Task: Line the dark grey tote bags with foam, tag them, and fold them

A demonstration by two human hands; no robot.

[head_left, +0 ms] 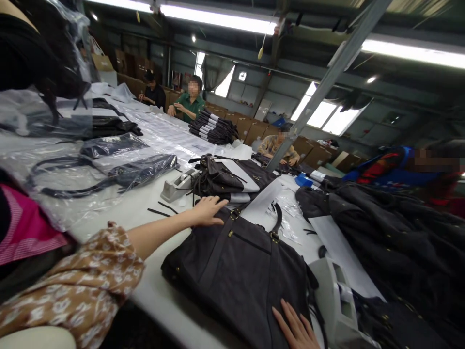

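A dark grey handbag point(240, 276) lies flat on the white table before me, its zip pocket facing up and its strap buckles at the far edge. My left hand point(208, 211) reaches over the bag's far left corner, fingers stretched out, beside a buckle. Low on the bag's right side, my right hand point(296, 325) lies flat with fingers spread; its wrist is out of view. Just past my left hand sits a stack of dark bags point(227, 174) with white paper bands. Neither hand grips anything.
A tape dispenser point(178, 185) stands left of the stack, another dispenser point(332, 300) right of the handbag. Plastic-wrapped bags point(141, 169) lie at left; a large heap of dark bags point(395, 242) fills the right. A slanting metal post point(323, 92) rises behind. Several people sit around the table.
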